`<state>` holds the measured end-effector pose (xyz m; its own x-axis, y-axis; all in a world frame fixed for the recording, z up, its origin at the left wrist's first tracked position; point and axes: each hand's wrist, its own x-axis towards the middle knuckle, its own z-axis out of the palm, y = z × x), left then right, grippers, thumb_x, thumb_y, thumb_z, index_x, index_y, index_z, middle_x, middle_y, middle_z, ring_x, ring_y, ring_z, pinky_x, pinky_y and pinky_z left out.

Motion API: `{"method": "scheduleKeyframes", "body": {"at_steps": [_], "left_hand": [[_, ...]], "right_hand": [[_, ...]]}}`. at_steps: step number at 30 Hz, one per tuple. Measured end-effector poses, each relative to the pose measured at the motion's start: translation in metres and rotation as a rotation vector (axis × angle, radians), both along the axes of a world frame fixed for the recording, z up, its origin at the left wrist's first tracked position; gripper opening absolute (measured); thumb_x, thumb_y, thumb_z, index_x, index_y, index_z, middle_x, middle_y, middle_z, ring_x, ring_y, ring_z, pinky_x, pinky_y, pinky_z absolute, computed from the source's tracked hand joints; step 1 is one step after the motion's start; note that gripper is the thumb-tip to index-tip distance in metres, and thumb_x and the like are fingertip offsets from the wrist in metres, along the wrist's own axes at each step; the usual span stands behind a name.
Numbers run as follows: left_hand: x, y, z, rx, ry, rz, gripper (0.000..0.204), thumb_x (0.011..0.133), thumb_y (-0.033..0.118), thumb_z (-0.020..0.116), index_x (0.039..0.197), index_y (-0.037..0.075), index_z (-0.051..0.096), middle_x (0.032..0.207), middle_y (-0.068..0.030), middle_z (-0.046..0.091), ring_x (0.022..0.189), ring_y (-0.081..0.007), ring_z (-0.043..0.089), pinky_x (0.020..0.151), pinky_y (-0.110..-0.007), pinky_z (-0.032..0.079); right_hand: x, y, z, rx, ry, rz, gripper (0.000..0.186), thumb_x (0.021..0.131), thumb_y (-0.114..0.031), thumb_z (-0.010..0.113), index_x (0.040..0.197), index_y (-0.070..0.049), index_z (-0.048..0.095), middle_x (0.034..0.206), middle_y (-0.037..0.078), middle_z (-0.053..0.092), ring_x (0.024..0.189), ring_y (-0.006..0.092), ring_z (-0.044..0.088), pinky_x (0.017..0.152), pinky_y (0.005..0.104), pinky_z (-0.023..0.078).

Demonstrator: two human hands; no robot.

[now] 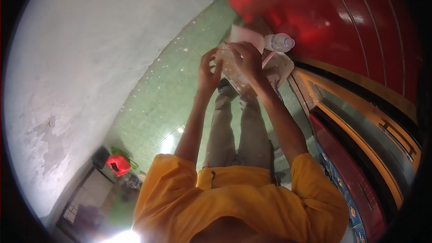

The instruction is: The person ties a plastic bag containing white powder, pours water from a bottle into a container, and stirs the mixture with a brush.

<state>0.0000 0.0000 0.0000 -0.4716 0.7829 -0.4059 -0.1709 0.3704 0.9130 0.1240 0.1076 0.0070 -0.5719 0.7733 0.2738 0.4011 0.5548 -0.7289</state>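
1. We see one clear plastic bag [235, 69], pale and crumpled, held up in front of the chest between both hands, above the knees of the seated person.
2. We count two hands on it. The left hand [208, 69] grips the bag's left edge, fingers curled and pinching the plastic near its top.
3. The right hand [247, 59] lies over the bag's upper right part, fingers bent and closed on the film; how tightly, we cannot tell.
4. Just behind the bag we see one pink sheet-like piece [246, 37], its upper edge showing above the fingers; what it is we cannot tell.
5. One clear plastic bottle [279, 42] lies on its side just right of the hands, its cap end pointing right.
6. The bottle rests at the far edge of one small pale stool or low table [281, 66], which stands beyond the knees.
7. Below the hands we count two legs in grey-brown trousers [236, 130] and one yellow shirt [234, 198].
8. The floor of green tiles [166, 90] runs along one rough white wall [90, 49] on the left.
9. On the right rises a large red curved surface [342, 22], with orange-framed rails [360, 121] beneath it.
10. Far lower left sits one small red object [118, 164].
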Motion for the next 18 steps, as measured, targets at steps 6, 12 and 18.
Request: {"method": "scheduleKeyframes", "body": {"at_steps": [6, 12, 18], "left_hand": [[0.010, 0.037, -0.001, 0.313, 0.813, -0.229, 0.048, 0.081, 0.010, 0.069, 0.128, 0.009, 0.058, 0.130, -0.0163, 0.056, 0.119, -0.0393, 0.052, 0.100, -0.044, 0.044], [0.018, 0.034, -0.016, 0.328, 0.688, -0.130, 0.022, 0.081, 0.000, 0.063, 0.102, 0.003, 0.069, 0.105, -0.0135, 0.069, 0.106, -0.0346, 0.062, 0.093, -0.041, 0.048], [0.015, 0.028, -0.025, 0.303, 0.666, -0.106, 0.014, 0.080, 0.003, 0.065, 0.093, 0.004, 0.068, 0.101, -0.0129, 0.067, 0.102, -0.0345, 0.060, 0.089, -0.043, 0.047]], "right_hand": [[0.002, -0.005, 0.021, -0.126, 0.090, -0.082, 0.014, 0.088, -0.009, 0.064, 0.100, -0.008, 0.072, 0.088, 0.009, 0.068, 0.085, 0.0278, 0.066, 0.075, 0.0361, 0.052], [0.003, -0.021, 0.020, -0.163, 0.181, -0.097, 0.013, 0.088, -0.009, 0.065, 0.099, -0.006, 0.072, 0.093, 0.010, 0.066, 0.090, 0.0241, 0.064, 0.077, 0.0343, 0.051], [-0.005, -0.022, 0.031, -0.270, 0.164, -0.172, 0.015, 0.088, -0.011, 0.066, 0.100, -0.006, 0.072, 0.099, 0.010, 0.067, 0.096, 0.0250, 0.060, 0.084, 0.0348, 0.047]]}}
